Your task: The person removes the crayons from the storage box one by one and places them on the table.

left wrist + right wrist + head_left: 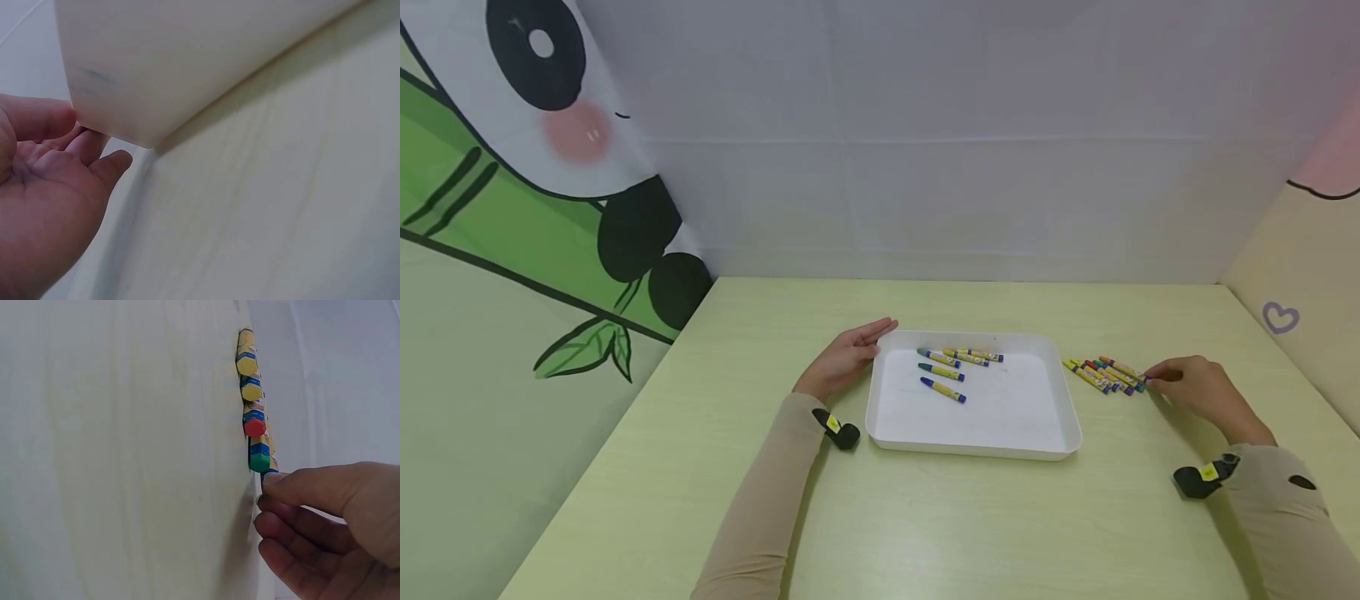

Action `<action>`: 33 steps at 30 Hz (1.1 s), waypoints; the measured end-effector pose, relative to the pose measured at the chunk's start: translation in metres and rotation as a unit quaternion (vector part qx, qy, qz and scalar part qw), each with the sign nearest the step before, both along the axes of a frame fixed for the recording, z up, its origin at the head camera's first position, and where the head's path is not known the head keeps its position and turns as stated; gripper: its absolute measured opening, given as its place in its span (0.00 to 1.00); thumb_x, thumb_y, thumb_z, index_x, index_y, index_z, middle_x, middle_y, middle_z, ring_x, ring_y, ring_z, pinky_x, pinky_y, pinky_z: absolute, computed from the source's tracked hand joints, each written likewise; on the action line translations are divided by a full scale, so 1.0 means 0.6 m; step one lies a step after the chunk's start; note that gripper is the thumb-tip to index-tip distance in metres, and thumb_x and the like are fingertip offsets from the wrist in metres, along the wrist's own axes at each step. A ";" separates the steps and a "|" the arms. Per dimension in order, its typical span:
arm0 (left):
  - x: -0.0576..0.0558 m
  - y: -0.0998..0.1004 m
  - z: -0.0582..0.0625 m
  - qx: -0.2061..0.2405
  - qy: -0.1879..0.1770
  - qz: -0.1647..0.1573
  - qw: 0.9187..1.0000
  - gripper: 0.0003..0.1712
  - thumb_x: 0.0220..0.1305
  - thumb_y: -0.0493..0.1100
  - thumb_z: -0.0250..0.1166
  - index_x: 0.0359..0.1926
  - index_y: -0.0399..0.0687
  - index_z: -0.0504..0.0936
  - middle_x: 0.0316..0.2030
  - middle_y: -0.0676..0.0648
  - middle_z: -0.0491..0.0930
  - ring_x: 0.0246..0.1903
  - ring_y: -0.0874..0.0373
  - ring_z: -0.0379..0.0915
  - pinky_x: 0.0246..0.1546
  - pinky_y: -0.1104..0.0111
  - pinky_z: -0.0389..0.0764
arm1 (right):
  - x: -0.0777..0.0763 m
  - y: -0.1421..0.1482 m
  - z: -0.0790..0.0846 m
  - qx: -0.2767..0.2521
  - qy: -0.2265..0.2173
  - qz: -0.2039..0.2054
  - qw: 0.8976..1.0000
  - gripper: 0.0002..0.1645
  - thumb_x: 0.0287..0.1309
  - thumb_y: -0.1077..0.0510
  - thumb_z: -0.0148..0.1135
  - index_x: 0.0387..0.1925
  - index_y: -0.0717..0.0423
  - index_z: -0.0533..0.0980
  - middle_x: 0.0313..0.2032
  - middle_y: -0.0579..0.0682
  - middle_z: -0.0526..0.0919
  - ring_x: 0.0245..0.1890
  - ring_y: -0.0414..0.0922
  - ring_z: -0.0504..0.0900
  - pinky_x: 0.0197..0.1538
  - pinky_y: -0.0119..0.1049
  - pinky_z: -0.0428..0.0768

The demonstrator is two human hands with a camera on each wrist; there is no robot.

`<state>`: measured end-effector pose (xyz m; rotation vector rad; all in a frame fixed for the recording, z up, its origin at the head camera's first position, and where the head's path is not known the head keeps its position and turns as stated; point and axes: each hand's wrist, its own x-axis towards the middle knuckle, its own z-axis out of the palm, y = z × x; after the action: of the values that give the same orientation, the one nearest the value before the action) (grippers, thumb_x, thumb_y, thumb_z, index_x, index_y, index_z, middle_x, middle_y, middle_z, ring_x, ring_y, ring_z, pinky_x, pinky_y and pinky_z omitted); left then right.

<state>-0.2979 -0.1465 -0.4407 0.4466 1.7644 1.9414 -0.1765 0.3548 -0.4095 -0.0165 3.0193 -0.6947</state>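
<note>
Head view: white tray (1000,417) on the worktop (970,525), loose crayons (943,390) inside; left hand (846,360) at its left rim, grip slack, right hand (1202,392) clamped on the end crayon (1122,368) of a cluster right of the tray. Left wrist: thumb touches the tray's outer wall. Right wrist: fingertips pinch that crayon, near 4 coloured ends, 2 yellow, 1 red, 1 green.

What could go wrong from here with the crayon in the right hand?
The right hand pinches the outermost crayon near its end, so it might twist or slip. The green-ended crayon lies close beside it and could get dragged along. The left hand touches the tray at its far left corner; a nudge might roll the loose crayons inside.
</note>
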 end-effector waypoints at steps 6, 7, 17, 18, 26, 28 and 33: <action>-0.001 0.001 -0.002 -0.001 0.003 0.000 1.000 0.33 0.71 0.26 0.41 0.74 0.45 0.54 0.74 0.50 0.55 0.74 0.57 0.44 0.73 0.60 0.52 | 0.002 -0.004 0.000 0.006 -0.001 -0.001 1.000 0.18 0.61 0.58 0.59 0.45 0.68 0.80 0.42 0.66 0.84 0.44 0.65 0.78 0.41 0.52 0.77; -0.001 0.000 -0.002 -0.001 0.003 0.001 1.000 0.33 0.71 0.26 0.41 0.74 0.45 0.54 0.74 0.50 0.55 0.74 0.57 0.44 0.73 0.60 0.52 | 0.002 -0.004 0.000 0.007 -0.001 -0.001 1.000 0.17 0.61 0.58 0.59 0.45 0.68 0.80 0.41 0.66 0.84 0.44 0.65 0.78 0.41 0.52 0.77; -0.006 0.000 -0.008 0.003 0.001 -0.003 1.000 0.33 0.71 0.27 0.42 0.74 0.45 0.54 0.74 0.50 0.55 0.74 0.58 0.45 0.72 0.61 0.53 | 0.004 -0.008 0.003 0.006 -0.013 -0.006 1.000 0.18 0.60 0.58 0.60 0.45 0.70 0.80 0.41 0.67 0.83 0.43 0.64 0.78 0.41 0.53 0.77; -0.007 0.000 -0.009 0.003 0.001 -0.004 1.000 0.33 0.71 0.27 0.42 0.74 0.45 0.54 0.74 0.50 0.55 0.74 0.58 0.45 0.72 0.61 0.53 | 0.004 -0.008 0.003 0.007 -0.012 -0.006 1.000 0.18 0.60 0.58 0.60 0.45 0.70 0.80 0.41 0.67 0.83 0.43 0.64 0.79 0.41 0.53 0.77; -0.010 0.001 -0.013 0.002 -0.001 -0.002 1.000 0.33 0.71 0.27 0.42 0.74 0.45 0.54 0.74 0.51 0.56 0.74 0.58 0.45 0.72 0.61 0.54 | 0.000 -0.013 0.004 0.008 -0.007 0.002 1.000 0.18 0.59 0.61 0.60 0.45 0.72 0.79 0.40 0.67 0.83 0.39 0.58 0.81 0.39 0.49 0.79; -0.010 0.001 -0.014 0.004 0.000 -0.004 1.000 0.33 0.71 0.27 0.42 0.74 0.45 0.53 0.74 0.51 0.55 0.74 0.57 0.45 0.72 0.60 0.54 | -0.002 -0.015 0.006 0.010 -0.006 0.004 1.000 0.18 0.58 0.61 0.60 0.45 0.72 0.79 0.40 0.67 0.83 0.38 0.56 0.81 0.38 0.48 0.80; -0.014 0.001 -0.018 0.008 0.001 -0.007 1.000 0.33 0.71 0.27 0.42 0.74 0.45 0.54 0.74 0.50 0.55 0.74 0.57 0.45 0.72 0.60 0.54 | -0.005 -0.023 0.014 0.010 0.003 0.012 1.000 0.18 0.59 0.61 0.59 0.46 0.73 0.78 0.40 0.68 0.83 0.37 0.56 0.82 0.38 0.49 0.81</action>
<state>-0.3063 -0.1461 -0.4515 0.4655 1.7432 1.9483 -0.1798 0.3409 -0.4011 -0.0546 3.0266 -0.6642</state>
